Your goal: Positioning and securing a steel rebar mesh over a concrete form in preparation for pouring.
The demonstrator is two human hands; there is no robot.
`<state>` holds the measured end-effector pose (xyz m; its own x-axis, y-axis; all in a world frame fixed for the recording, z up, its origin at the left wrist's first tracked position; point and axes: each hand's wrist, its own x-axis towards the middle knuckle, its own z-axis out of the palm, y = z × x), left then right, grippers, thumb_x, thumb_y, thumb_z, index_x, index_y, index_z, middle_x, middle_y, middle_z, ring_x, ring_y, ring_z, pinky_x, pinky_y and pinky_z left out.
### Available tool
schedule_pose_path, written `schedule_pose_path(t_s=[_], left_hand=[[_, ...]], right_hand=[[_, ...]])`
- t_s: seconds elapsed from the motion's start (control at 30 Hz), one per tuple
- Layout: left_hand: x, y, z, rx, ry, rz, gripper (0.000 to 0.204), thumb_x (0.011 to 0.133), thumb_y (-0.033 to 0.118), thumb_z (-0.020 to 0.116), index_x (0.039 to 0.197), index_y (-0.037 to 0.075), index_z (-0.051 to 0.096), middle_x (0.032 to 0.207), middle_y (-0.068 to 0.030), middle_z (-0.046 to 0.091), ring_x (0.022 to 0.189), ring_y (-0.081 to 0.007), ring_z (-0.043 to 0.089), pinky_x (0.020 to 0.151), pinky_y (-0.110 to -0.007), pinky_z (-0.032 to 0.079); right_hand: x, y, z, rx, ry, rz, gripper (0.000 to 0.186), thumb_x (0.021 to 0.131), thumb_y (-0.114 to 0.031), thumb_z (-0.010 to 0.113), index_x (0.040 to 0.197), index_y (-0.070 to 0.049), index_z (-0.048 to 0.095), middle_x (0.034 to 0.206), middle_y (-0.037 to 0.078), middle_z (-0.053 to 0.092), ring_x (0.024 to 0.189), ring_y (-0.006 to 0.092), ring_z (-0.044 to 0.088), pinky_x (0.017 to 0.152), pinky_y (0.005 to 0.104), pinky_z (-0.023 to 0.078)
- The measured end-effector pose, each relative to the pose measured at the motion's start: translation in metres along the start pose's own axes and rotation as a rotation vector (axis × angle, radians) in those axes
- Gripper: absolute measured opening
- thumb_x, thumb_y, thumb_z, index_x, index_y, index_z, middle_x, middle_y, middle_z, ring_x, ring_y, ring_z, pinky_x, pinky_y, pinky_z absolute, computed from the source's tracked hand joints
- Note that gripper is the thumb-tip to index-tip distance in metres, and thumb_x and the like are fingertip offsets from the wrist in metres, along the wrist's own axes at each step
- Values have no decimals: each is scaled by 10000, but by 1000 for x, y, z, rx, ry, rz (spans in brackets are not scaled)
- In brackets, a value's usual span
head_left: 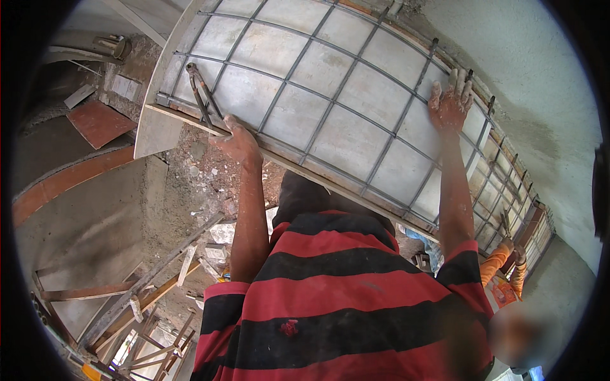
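Below me slopes a panel of pale boards (pixel 316 130) overlaid with a grid of thin steel bars (pixel 330 100). My left hand (pixel 240 143) is at the panel's near left edge, closed about the handle ends of a pair of rusty pincers (pixel 202 95). The pincers' handles stand apart, and their head points away from me over the grid's left end. How the fingers wrap the handles is partly hidden. Toward the far right edge, my right hand (pixel 451 105) rests on the bars and boards with its fingers stretched out, holding nothing.
Another person's orange sleeves and hands (pixel 502 257) are at the grid farther right. A plastered wall (pixel 534 82) borders the panel's far side. Down at left are rubble (pixel 213 168), a reddish board (pixel 101 122), a curved concrete edge (pixel 82 174) and timber props (pixel 152 298).
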<state>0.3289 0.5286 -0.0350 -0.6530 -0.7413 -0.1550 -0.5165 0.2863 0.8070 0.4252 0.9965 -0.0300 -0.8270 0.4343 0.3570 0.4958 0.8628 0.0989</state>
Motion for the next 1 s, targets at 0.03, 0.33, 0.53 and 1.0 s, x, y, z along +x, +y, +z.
schedule_pose_path(t_s=[0.03,0.33,0.53,1.0], left_hand=[[-3,5,-1,0,-2,0,993,963,523,633,1502,-178,181,1463,-423,400,1361,-501,455,1126,-496,384],[-9,14,-6,-26,-43,-18,968,983,494,612,1510,-184,163,1461,-430,397,1370,-493,450,1131,-484,380],[-4,7,-4,-62,-38,4,931,989,477,619,1505,-166,185,1449,-429,410,1360,-501,457,1125,-495,386],[-1,1,0,-103,-46,17,980,976,495,632,1507,-186,169,1475,-424,386,1378,-481,447,1139,-478,377]], right_hand=[[1,1,-1,56,-101,38,716,1050,-607,233,1638,-200,213,1706,113,141,1575,347,81,1276,519,70],[0,0,-5,52,-81,26,714,1053,-595,244,1640,-189,205,1705,105,143,1577,343,60,1274,526,70],[-1,1,0,47,-12,1,705,1057,-584,240,1638,-186,207,1688,100,216,1574,347,81,1277,523,70],[-2,0,-2,88,-36,32,737,1056,-574,264,1641,-135,176,1693,138,184,1567,377,101,1266,546,73]])
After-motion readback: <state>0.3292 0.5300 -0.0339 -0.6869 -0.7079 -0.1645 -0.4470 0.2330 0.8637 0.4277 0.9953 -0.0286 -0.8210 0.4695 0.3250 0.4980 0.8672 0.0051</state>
